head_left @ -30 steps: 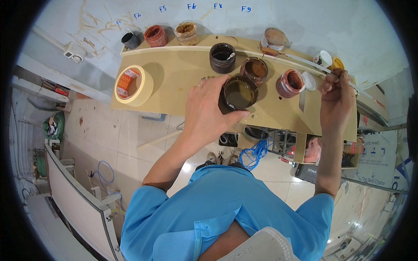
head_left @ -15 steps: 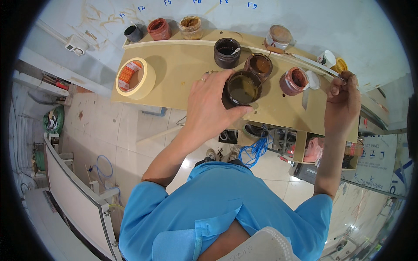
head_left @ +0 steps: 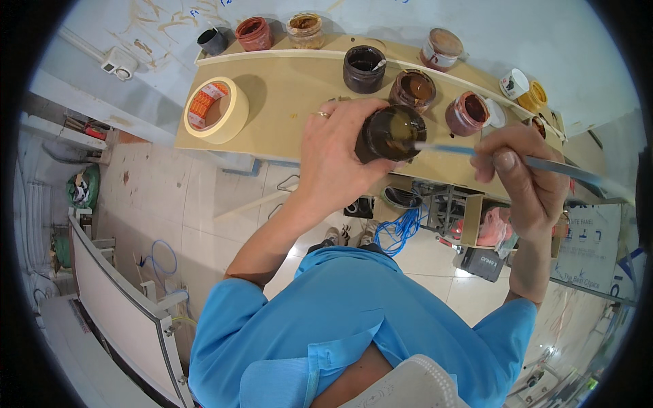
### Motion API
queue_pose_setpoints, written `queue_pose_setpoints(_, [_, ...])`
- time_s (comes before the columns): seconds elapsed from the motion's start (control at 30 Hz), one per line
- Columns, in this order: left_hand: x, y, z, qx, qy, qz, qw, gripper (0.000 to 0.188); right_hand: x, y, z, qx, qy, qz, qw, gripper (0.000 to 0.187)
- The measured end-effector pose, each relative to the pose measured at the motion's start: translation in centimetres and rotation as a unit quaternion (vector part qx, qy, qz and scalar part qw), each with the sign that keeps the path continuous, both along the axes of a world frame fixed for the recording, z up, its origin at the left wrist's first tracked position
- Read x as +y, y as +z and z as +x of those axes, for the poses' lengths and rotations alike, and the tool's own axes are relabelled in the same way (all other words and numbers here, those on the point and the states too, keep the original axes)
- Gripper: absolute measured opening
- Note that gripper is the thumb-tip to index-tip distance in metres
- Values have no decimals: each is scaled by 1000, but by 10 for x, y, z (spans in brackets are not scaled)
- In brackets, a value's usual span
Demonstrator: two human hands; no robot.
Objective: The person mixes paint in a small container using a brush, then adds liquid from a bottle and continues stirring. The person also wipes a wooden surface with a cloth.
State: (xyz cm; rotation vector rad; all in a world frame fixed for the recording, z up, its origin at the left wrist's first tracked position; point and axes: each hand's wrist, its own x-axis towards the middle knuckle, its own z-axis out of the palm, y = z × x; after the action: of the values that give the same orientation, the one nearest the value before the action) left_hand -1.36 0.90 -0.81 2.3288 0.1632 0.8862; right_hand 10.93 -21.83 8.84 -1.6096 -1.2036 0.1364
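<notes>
My left hand (head_left: 337, 146) is wrapped around a dark jar (head_left: 362, 146) of brownish liquid, held tilted at the front edge of the bench. Between the fingers of my right hand (head_left: 524, 173) is a long, flat, grey-blue stirring strip (head_left: 445, 148), smeared by motion. Its tip reaches over the jar's mouth; whether it touches the liquid I cannot tell. Behind the held jar stand a black jar (head_left: 364, 78) with a pale stick in it and a jar of brown paint (head_left: 413, 95). A reddish-brown jar (head_left: 466, 117) is to their right, beside a white lid (head_left: 496, 114).
A wide roll of masking tape (head_left: 235, 112) rests on the tan bench (head_left: 279, 102) at left. Several paint jars, including a red one (head_left: 254, 35), line the back ledge. Below are coiled blue cable (head_left: 401, 234) and an open box (head_left: 471, 221).
My right hand has come left and nearer to me, bringing the strip's tip to the held jar. The jar sits slightly further right in the view, still in my left hand.
</notes>
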Motion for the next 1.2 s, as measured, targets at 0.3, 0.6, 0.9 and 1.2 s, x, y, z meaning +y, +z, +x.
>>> queue_pose_setpoints(0.3, [-1, -6, -11, -44, -58, -11, 997, 76, 2, 18, -42, -185, -95, -35, 977, 8])
queue_pose_setpoints(0.6, [-11, -14, -13, -97, -124, -5, 987, 79, -26, 13, -84, -168, -88, 3, 982, 9])
queue_pose_setpoints(0.9, [-29, -15, -16, -82, -171, -2, 982, 78, -40, 6, -111, -257, -192, -41, 946, 8])
queue_pose_setpoints(1.2, [-49, -20, -13, -65, -215, -20, 974, 77, -68, -7, -122, -228, -230, -19, 946, 6])
